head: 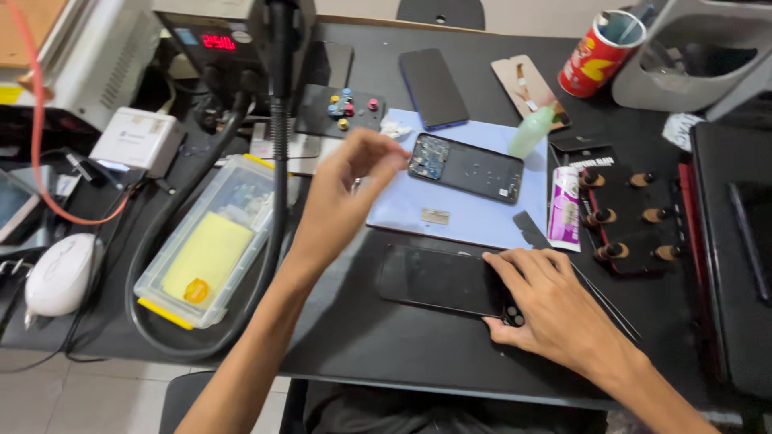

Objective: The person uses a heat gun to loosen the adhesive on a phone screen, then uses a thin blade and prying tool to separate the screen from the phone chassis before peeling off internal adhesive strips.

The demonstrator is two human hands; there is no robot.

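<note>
My left hand (347,189) hovers above the left edge of a pale blue work mat (474,217), thumb and forefinger pinched together; whether anything tiny sits between them cannot be told. On the mat lies an opened phone (466,167) with its circuit board showing. My right hand (555,301) rests flat on the right end of a dark phone back cover (434,280), which lies on the black table in front of the mat.
A clear plastic box (209,241) with a yellow cloth sits left, ringed by a thick black hose (277,145). A phone (434,87), green bottle (531,133), red can (599,55), screwdriver rack (631,217) and tweezers (607,301) lie behind and right.
</note>
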